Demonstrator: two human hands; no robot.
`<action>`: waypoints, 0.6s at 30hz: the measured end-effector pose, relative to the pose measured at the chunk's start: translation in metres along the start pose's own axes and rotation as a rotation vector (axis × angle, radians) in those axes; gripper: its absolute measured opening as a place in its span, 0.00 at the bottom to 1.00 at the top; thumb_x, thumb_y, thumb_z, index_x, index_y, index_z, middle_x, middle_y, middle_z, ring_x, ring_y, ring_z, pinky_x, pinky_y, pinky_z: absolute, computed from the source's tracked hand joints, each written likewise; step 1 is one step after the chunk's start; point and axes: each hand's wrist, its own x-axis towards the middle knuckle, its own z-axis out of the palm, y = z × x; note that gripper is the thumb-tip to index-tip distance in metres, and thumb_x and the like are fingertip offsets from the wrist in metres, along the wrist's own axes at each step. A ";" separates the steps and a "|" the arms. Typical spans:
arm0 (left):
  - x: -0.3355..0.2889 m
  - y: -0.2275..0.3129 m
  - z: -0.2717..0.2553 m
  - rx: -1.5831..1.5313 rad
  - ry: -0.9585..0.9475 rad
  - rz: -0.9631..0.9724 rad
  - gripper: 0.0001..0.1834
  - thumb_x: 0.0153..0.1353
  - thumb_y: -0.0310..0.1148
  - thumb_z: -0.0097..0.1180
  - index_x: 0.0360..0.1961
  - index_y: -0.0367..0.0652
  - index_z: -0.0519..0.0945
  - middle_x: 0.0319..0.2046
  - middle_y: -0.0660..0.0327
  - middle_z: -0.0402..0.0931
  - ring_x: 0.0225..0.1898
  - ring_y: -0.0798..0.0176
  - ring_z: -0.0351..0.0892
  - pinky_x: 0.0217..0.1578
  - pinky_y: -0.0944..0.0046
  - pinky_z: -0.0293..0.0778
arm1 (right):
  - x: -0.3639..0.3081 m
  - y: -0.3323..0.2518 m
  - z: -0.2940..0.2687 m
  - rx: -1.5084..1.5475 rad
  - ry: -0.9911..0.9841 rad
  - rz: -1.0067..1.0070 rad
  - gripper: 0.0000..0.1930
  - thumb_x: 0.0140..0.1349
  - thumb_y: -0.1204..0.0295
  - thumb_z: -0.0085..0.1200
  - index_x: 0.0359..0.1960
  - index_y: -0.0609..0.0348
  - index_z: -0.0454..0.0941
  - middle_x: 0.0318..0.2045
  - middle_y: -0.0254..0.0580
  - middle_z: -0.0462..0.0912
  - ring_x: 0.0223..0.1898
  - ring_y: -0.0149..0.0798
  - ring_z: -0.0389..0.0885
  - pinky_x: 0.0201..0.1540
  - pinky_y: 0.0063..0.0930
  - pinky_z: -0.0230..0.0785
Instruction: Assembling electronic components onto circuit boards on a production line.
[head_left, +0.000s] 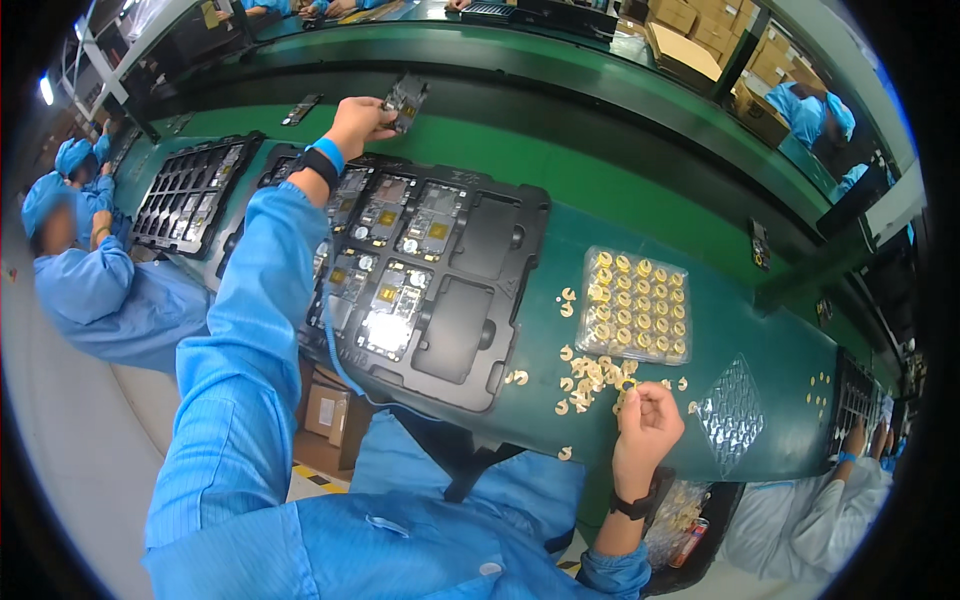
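Up over the green conveyor belt, my left hand (357,127) is closed on the edge of a small dark circuit board (406,102). My right hand (648,425) pinches a tiny yellow piece (628,384) between thumb and fingers, just above a loose pile of cream-yellow, notched round pieces (595,375). Behind that pile lies a clear plastic tray (684,345) filled with rows of round yellow parts. A black moulded tray (487,235) sits left of it; several compartments hold circuit boards (436,215), and its right-hand column shows bare pockets.
An empty clear blister sheet (730,415) lies to the right on the green table (540,440). More boards rest on the belt (640,190). A second black tray (190,195) stands at far left. Co-workers in blue sit on both sides. A blue coiled cord (335,350) runs from my left wrist.
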 end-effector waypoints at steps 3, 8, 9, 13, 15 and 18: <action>-0.064 0.030 -0.018 -0.467 -0.154 -0.026 0.24 0.70 0.25 0.65 0.62 0.24 0.74 0.49 0.48 0.83 0.46 0.53 0.88 0.48 0.58 0.91 | 0.002 0.006 0.000 -0.007 0.023 -0.087 0.01 0.73 0.79 0.58 0.42 0.63 0.78 0.26 0.26 0.75 0.23 0.18 0.68 0.25 0.15 0.57; -0.219 0.045 -0.013 -0.760 -0.591 0.047 0.22 0.79 0.31 0.54 0.63 0.23 0.73 0.55 0.46 0.83 0.53 0.50 0.88 0.56 0.54 0.87 | -0.016 -0.046 0.008 0.045 -0.108 0.059 0.02 0.70 0.84 0.60 0.40 0.66 0.81 0.34 0.30 0.81 0.34 0.20 0.78 0.36 0.15 0.67; -0.254 0.043 -0.009 -0.800 -0.621 0.010 0.21 0.79 0.32 0.52 0.63 0.24 0.74 0.56 0.46 0.83 0.53 0.50 0.88 0.57 0.53 0.87 | -0.022 -0.064 0.019 0.072 -0.197 0.011 0.02 0.69 0.84 0.60 0.39 0.66 0.81 0.34 0.31 0.81 0.33 0.20 0.77 0.35 0.15 0.67; -0.364 0.033 0.014 -0.971 -0.662 -0.179 0.22 0.81 0.30 0.49 0.69 0.28 0.71 0.58 0.47 0.83 0.55 0.50 0.87 0.58 0.50 0.86 | -0.039 -0.116 0.066 0.104 -0.440 -0.010 0.03 0.67 0.85 0.62 0.40 0.69 0.83 0.34 0.30 0.79 0.32 0.19 0.74 0.34 0.14 0.65; -0.394 0.020 0.026 -1.021 -0.677 -0.231 0.24 0.82 0.30 0.48 0.72 0.27 0.68 0.61 0.46 0.80 0.59 0.51 0.84 0.60 0.51 0.85 | -0.040 -0.117 0.078 0.054 -0.520 -0.010 0.02 0.67 0.83 0.63 0.40 0.68 0.85 0.31 0.28 0.76 0.29 0.17 0.69 0.31 0.15 0.60; -0.411 0.023 0.029 -1.034 -0.750 -0.209 0.25 0.82 0.30 0.47 0.74 0.28 0.67 0.63 0.46 0.78 0.62 0.54 0.82 0.62 0.52 0.83 | -0.042 -0.111 0.081 -0.073 -0.545 -0.014 0.02 0.68 0.81 0.63 0.39 0.67 0.85 0.28 0.28 0.74 0.28 0.17 0.66 0.29 0.16 0.57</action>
